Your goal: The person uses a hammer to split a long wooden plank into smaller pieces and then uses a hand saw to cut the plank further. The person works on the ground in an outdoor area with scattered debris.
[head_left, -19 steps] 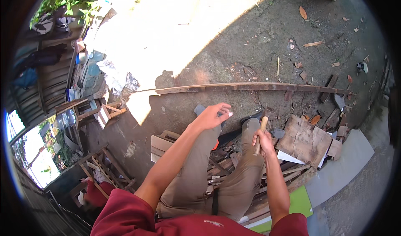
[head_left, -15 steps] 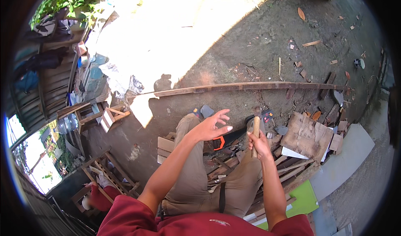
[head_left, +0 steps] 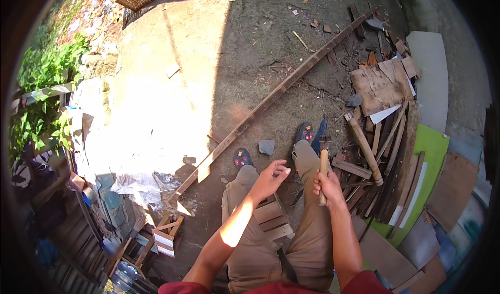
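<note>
My right hand (head_left: 328, 186) is wrapped round the pale wooden handle of a hammer (head_left: 323, 164), held upright above my right thigh with its dark head at the top. My left hand (head_left: 271, 180) hovers over my left knee, its fingers curled in close to the thumb. Whether anything small sits between those fingertips is hidden. Below and between my legs is a small slatted wooden piece (head_left: 272, 217), partly covered by my left leg. A long wooden beam (head_left: 276, 92) lies slantwise on the ground beyond my feet.
A heap of wood strips (head_left: 388, 138) lies to my right, with a weathered board (head_left: 383, 86) and a green panel (head_left: 429, 145). A grey stone (head_left: 266, 147) sits between my shoes. At left are crumpled plastic sheeting (head_left: 138, 186) and a small wooden frame (head_left: 166, 237).
The view has swung to the right, so the beam now runs slantwise. My left hand's fingers, spread earlier, have drawn together. The hammer stays in my right hand.
</note>
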Demonstrator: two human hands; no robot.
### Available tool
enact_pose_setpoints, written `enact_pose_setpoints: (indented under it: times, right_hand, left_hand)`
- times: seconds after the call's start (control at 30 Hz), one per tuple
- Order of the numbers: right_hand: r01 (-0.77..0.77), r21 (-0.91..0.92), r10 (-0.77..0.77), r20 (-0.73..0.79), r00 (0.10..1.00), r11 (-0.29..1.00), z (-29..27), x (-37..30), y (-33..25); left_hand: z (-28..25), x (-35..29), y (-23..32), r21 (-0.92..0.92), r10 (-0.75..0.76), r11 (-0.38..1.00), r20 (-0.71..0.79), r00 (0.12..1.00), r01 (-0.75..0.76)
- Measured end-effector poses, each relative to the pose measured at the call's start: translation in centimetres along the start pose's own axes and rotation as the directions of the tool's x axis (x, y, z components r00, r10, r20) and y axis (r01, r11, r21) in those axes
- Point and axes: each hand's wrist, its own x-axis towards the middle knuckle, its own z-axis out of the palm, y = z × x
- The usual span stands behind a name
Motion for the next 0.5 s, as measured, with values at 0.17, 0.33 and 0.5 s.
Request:
enact_pose_setpoints:
  times: [0.17,0.33,0.5]
  right_hand:
    - [0.119,-0.524,-0.210,-0.116,0.971,0.843,-1.1,12.9,4.3]
    - [0.164,-0.979,-0.370,0.107,0.923,0.124,-4.7,27.8,7.1]
    - [0.071,-0.989,-0.208,0.097,0.973,-0.126,-10.9,39.9,12.5]
  left_hand:
    - [-2.3,0.4,-9.0,0.419,0.008,0.908,-0.038,0.999,0.009]
    - [-8.9,10.6,-19.7,0.798,0.115,0.567,-0.320,0.940,0.203]
    - [-17.3,22.9,-22.2,0.968,0.437,0.210,-0.218,0.873,0.136]
